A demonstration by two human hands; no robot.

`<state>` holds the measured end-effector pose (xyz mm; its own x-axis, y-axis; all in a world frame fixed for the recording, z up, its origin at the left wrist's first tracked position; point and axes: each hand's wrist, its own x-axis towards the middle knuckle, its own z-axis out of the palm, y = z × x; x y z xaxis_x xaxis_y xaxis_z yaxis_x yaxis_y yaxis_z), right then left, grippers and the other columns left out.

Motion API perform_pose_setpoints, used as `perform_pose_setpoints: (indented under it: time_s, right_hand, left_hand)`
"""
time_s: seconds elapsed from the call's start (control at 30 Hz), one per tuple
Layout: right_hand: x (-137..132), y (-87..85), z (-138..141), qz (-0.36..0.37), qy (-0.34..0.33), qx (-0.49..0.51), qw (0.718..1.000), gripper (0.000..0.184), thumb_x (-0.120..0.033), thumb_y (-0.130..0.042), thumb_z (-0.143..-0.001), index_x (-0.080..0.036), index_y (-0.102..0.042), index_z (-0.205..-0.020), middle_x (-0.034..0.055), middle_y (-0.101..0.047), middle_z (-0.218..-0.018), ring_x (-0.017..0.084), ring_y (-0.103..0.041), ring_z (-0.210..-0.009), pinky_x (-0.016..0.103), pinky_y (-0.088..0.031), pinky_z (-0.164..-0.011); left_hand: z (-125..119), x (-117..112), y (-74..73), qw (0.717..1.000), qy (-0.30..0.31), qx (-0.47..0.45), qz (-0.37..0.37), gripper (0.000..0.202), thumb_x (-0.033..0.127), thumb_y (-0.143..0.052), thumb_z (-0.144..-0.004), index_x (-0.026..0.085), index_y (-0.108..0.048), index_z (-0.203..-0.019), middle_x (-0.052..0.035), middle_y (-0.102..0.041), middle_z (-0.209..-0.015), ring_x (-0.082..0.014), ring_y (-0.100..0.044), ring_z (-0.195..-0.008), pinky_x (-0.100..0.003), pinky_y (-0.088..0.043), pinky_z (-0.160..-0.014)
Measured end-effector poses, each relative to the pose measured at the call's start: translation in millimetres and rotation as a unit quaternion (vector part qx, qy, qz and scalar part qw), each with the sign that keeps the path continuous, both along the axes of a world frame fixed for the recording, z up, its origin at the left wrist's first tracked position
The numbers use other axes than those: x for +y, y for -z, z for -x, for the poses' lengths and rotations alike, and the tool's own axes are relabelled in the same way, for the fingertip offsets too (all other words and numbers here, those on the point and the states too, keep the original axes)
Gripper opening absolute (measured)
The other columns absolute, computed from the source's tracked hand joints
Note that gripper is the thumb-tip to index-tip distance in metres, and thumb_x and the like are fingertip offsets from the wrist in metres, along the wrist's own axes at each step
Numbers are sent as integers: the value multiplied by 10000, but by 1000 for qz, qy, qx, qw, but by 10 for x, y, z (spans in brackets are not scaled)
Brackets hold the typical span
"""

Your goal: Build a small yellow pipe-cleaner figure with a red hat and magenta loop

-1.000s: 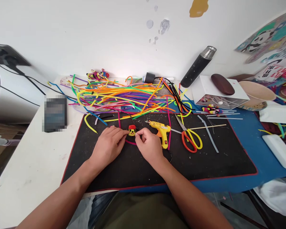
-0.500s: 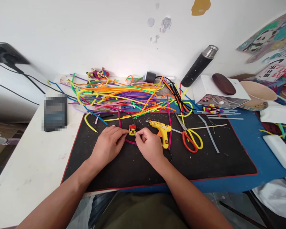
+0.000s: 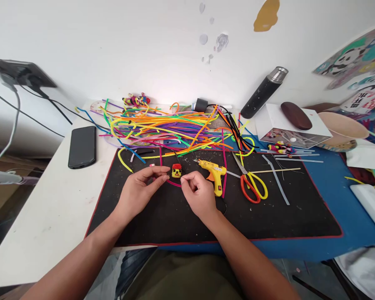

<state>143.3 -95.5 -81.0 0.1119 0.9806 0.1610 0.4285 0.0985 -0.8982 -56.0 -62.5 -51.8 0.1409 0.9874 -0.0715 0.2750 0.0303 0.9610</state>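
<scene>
A small yellow figure with a red top (image 3: 176, 171) lies on the black mat (image 3: 181, 216), between my two hands. My left hand (image 3: 140, 189) sits just left of it, thumb and fingers pinched on a magenta pipe cleaner (image 3: 171, 182) that curves under the figure. My right hand (image 3: 198, 193) is just right of the figure, fingers pinched on the other end of the same pipe cleaner. A black wire runs from the figure back toward the pile.
A heap of coloured pipe cleaners (image 3: 175, 127) lies behind the mat. Yellow glue gun (image 3: 215, 173), red-and-yellow scissors (image 3: 251, 183) and glue sticks (image 3: 276, 177) lie right of my hands. A phone (image 3: 82, 146), black flask (image 3: 264, 91) and white box (image 3: 295, 125) stand around.
The view has shifted slightly, so everything sits a little lower and to the right. My left-hand fingers have drawn back a little from the figure. Both hands keep their pinch.
</scene>
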Motion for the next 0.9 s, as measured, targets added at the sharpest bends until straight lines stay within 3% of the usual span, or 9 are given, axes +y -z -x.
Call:
perform_pose_setpoints:
  time_s: [0.23, 0.5, 0.63, 0.9]
  right_hand:
    - [-166, -44, -22, -23, -41, -16, 999, 155, -278, -622, -976, -222, -694, -851, -92, -436, -533, 105, -457, -456, 235, -381, -530]
    - [-311, 9, -57, -59, -137, -168, 974, 143, -205, -614, -985, -217, -743, -924, -61, -593, -551, 118, -579, -491, 248, -361, -581]
    - [-304, 9, -48, -73, -152, -219, 961, 139, -161, -626, -961, -219, -744, -917, -44, -673, -587, 138, -662, -550, 265, -346, -604]
    - [-312, 32, -40, -79, -154, -227, 958, 118, -151, -641, -942, -215, -733, -907, -43, -713, -614, 134, -679, -557, 271, -333, -601]
  left_hand:
    - [-32, -89, -18, 997, -18, -60, 50, 360, 521, -889, -816, 214, -853, -1000, -80, -858, -1041, -253, -781, -968, -346, -625, -900]
    - [-57, -166, -23, 996, -4, -67, 54, 247, 438, -863, -831, 221, -852, -949, -60, -851, -972, -220, -776, -900, -298, -620, -838]
    - [-46, -189, -10, 996, 4, -61, 59, 227, 416, -855, -828, 219, -852, -940, -58, -851, -956, -228, -784, -900, -306, -626, -835]
    - [-18, -214, 32, 997, 5, -57, 61, 203, 388, -858, -826, 212, -856, -928, -54, -852, -917, -220, -785, -872, -304, -623, -825]
